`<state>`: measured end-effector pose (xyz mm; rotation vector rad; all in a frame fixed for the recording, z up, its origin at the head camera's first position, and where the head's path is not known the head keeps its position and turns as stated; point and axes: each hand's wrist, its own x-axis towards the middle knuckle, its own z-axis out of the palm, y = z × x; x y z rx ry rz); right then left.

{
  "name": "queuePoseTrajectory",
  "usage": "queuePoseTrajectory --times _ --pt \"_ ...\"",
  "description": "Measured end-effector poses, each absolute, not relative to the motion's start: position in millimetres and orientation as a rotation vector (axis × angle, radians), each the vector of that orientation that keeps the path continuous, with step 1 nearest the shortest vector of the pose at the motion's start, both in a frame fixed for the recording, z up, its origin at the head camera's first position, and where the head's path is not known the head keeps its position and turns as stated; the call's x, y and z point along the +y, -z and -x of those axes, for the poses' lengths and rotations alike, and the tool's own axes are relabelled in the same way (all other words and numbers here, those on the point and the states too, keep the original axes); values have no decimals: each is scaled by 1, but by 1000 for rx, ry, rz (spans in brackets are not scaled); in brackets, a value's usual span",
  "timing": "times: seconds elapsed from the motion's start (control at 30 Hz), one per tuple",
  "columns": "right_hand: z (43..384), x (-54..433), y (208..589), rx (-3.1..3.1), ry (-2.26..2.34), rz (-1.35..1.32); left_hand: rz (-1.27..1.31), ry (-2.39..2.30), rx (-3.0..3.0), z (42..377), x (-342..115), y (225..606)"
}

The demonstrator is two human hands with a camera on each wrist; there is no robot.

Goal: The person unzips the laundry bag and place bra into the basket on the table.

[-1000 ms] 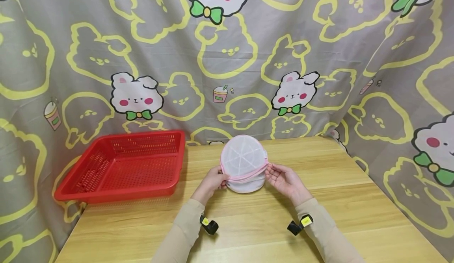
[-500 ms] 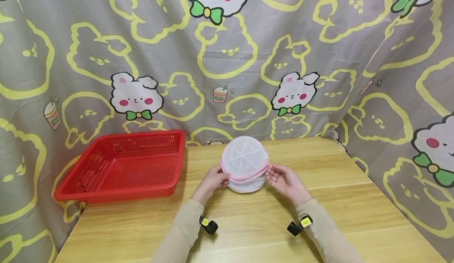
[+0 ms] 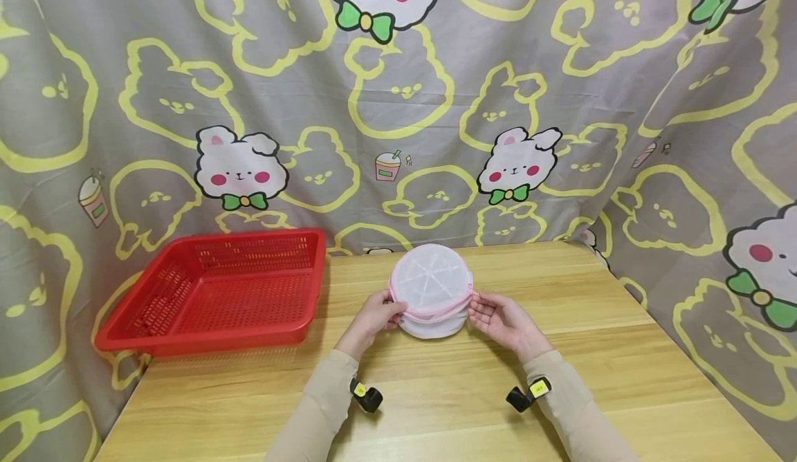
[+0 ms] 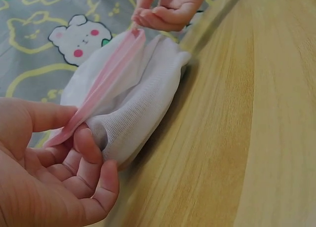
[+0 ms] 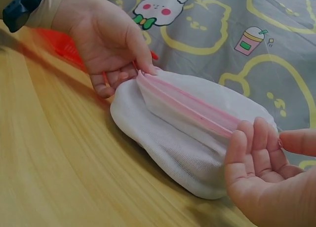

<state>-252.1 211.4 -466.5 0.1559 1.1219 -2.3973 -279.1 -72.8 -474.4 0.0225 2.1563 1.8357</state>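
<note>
A round white mesh laundry bag [image 3: 431,279] with a pink zipper band stands on the table between both hands, its top panel tilted back. My left hand [image 3: 375,315] pinches the pink band at the bag's left side, thumb on the outside, as the left wrist view also shows. At the opposite side my right hand [image 3: 501,317] pinches the end of the pink zipper [image 5: 192,111] between thumb and fingertips. Below the band, the soft white lower part [image 4: 143,98] of the bag sags toward the tabletop.
A red perforated plastic basket [image 3: 205,341] sits at the table's left side. Behind the wooden table [image 3: 448,393] hangs a grey curtain [image 3: 429,199] with cartoon animals, and it continues down both sides. Each wrist wears a small black camera mount [image 3: 367,396].
The top panel of the laundry bag has tipped slightly down toward the person, and its gap at the front has narrowed. Both hands keep their hold almost in place.
</note>
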Motion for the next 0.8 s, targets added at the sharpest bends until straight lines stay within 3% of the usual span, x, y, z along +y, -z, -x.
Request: queuePoseTrajectory --times 0.8 --pt "256 234 472 1199 2394 -271 3 -1826 2156 279 -73 476"
